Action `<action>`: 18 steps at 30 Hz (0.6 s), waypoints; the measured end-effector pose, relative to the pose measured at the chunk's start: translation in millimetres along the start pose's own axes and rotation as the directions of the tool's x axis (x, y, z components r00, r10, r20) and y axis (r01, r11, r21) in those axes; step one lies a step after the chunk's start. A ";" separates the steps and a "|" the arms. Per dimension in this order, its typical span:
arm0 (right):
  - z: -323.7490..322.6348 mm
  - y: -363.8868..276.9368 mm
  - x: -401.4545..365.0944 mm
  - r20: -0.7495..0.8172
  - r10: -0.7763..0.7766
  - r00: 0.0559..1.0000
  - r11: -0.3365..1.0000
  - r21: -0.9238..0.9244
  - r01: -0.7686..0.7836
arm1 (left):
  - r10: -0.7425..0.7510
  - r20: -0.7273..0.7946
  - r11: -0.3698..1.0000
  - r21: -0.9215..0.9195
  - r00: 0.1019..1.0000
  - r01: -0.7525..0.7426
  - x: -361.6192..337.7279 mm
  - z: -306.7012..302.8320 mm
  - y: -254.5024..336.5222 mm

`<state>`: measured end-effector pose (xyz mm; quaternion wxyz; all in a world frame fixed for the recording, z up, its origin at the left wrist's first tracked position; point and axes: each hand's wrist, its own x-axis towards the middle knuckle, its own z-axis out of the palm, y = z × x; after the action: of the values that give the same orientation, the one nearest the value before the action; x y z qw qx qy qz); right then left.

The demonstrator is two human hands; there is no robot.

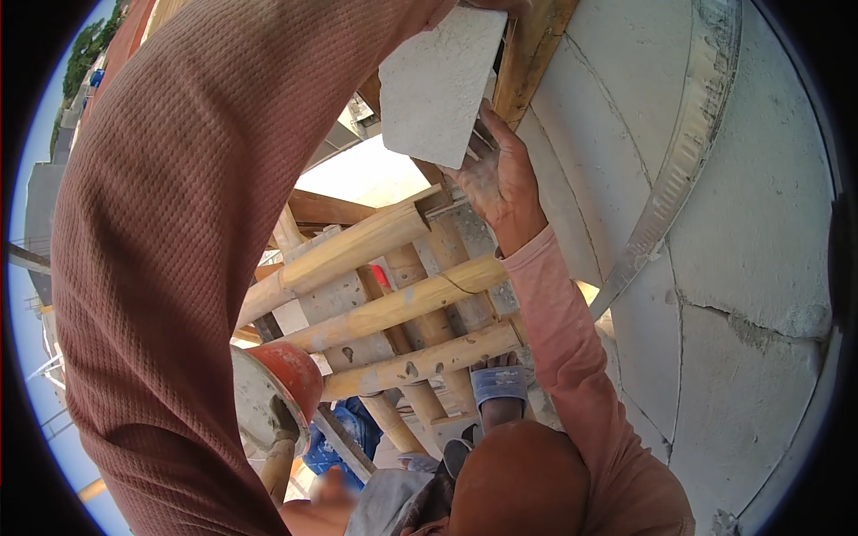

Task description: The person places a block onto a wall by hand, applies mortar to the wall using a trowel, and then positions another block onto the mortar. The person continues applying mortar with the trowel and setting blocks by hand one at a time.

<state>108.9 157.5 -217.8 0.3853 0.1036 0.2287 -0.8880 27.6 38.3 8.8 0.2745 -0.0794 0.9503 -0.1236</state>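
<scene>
The person's own left arm, in a rust-red sleeve, fills the far left and reaches to the top edge. Below it sits one red pan smeared with grey mortar. Next come three pale round poles, lying crosswise one under another.

Above them is the one white block, up in the air near the top edge, beside a wooden post and clear of the wall. The left hand meets its top corner, but the frame cuts the hand off, so I cannot tell how far its fingers close. The right hand is out of view. A co-worker's hand, in a pink sleeve, props the block from below with fingers spread.

At the right, the block wall shows several blocks laid and jointed, with one metal strip against it. As I judge it, the block is raised but not yet laid.
</scene>
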 end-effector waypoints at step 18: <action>-8.7 13.4 -31.3 0.005 0.213 0.977 0.967 0.140 -0.212 | 0.087 0.034 0.996 -0.012 0.996 -0.087 -14.8 -0.1 -0.2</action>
<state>140.1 173.6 -218.5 0.4690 0.1586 0.1554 -0.8548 39.9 41.4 16.3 0.2953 -0.0415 0.9487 -0.1053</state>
